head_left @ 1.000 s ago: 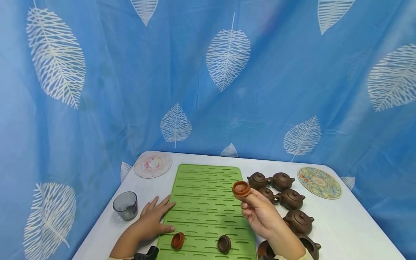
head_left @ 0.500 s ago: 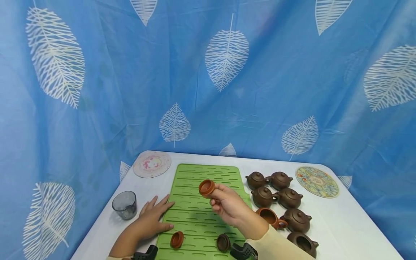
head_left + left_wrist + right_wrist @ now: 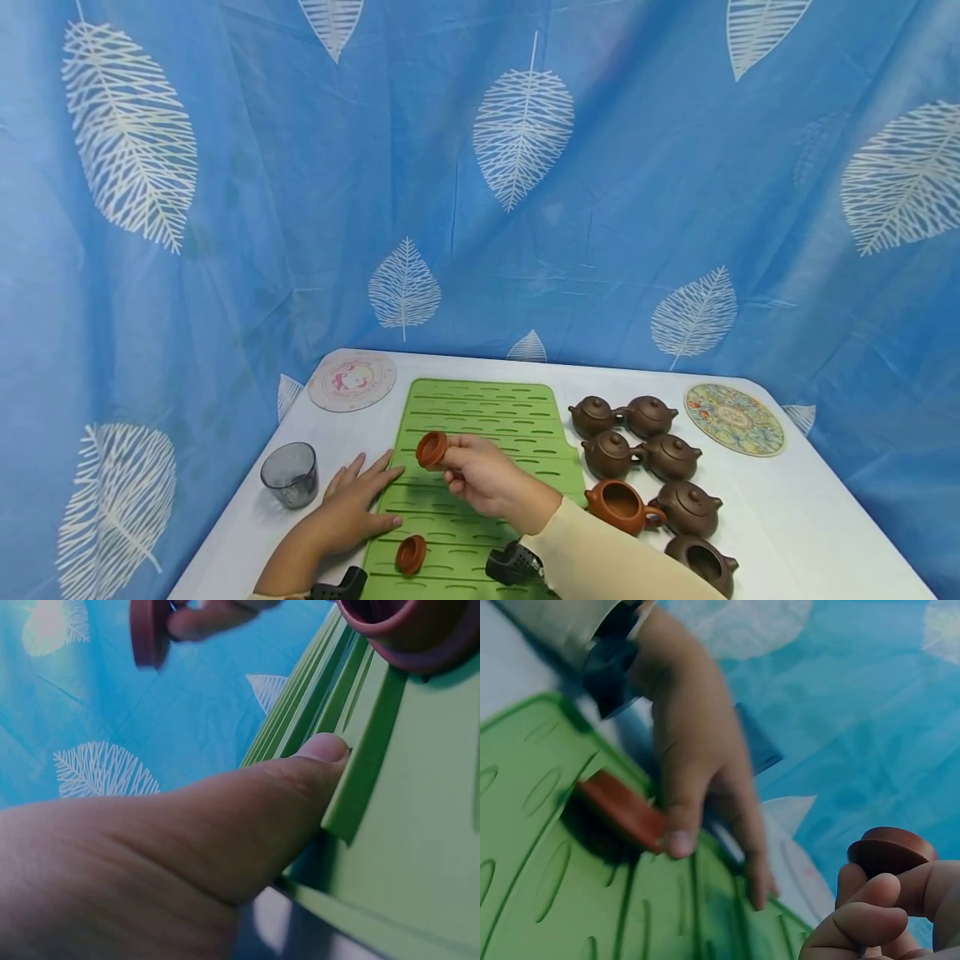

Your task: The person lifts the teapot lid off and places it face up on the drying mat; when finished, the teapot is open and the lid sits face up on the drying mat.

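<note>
In the head view my right hand (image 3: 487,479) pinches a reddish-brown teapot lid (image 3: 431,450) between thumb and fingers, holding it above the green mat (image 3: 487,400). The lid's hollow side shows. My left hand (image 3: 354,508) lies with fingers spread at the mat's left edge, its thumb touching the mat in the left wrist view. A second reddish-brown lid (image 3: 410,554) rests on the mat, right of and nearer than that thumb. To the right of the mat stand a lidless reddish teapot (image 3: 637,518) and a lidless dark brown teapot (image 3: 693,567).
Several dark brown teapots (image 3: 671,458) with lids on stand along the right side. A grey glass cup (image 3: 291,483) is left of my left hand. Flat round mats, one pink (image 3: 352,379) and one flowered (image 3: 735,419), lie at the back corners. A blue curtain (image 3: 465,275) hangs behind.
My right hand has carried the lid leftward from the mat's right edge to over its middle-left. The dark brown lid on the mat is now hidden behind my right wrist. My left hand stays put.
</note>
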A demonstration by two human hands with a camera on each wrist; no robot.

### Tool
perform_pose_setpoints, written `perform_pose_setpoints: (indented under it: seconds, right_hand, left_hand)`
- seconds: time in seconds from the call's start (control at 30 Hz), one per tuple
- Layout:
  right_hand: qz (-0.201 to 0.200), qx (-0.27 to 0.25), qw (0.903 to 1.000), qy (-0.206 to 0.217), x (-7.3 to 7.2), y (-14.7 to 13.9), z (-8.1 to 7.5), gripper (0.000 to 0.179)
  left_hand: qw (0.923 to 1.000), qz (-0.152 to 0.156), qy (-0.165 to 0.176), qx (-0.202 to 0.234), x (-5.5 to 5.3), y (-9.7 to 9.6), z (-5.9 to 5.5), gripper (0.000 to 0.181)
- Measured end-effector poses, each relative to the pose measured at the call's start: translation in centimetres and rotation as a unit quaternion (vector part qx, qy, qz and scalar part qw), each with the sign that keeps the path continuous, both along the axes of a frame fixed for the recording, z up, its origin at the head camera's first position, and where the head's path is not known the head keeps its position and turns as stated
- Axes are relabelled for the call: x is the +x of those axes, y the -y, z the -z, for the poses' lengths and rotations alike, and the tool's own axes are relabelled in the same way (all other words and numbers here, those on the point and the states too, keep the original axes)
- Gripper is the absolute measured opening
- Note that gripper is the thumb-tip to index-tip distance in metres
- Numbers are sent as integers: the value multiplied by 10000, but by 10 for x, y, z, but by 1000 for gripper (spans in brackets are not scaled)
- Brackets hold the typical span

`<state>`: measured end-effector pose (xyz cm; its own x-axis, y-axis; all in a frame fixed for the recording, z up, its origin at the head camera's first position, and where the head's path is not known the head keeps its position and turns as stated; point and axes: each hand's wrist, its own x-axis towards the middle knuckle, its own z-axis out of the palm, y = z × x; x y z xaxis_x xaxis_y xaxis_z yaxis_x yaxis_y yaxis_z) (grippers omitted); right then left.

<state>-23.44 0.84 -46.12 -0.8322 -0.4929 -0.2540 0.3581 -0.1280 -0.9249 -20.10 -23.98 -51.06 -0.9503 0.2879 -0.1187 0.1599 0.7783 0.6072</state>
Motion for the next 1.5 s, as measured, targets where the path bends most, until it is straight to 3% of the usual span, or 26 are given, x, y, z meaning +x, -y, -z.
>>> perform_pose_setpoints:
  seconds: [0.3, 0.43, 1.0, 1.2, 1.37, 1.5]
  right_hand:
    - [-258, 836, 9960, -197, -3, 24, 20, 12]
    - [-295, 1225, 9920, -79, -2, 29, 24, 11]
    - [-463, 2391, 9687, -472, 0, 30, 20, 8]
    - [-474, 2517, 9654, -490, 0, 23, 16, 7]
    - [-492, 2318, 9706, -425, 3, 14, 11, 5]
    - [-574, 2155, 9739, -427, 4, 0, 0, 29]
  left_hand:
    - [9999, -33, 118, -13, -3, 2, 1, 80]
    - [9999, -9, 123, 39, -2, 1, -1, 79]
    - [10000, 28, 26, 81, -2, 2, 2, 77]
    - [10000, 38, 33, -4, -4, 1, 2, 79]
    - [9999, -7, 90, -95, -4, 0, 1, 79]
    - [9999, -40, 122, -74, -3, -1, -1, 79]
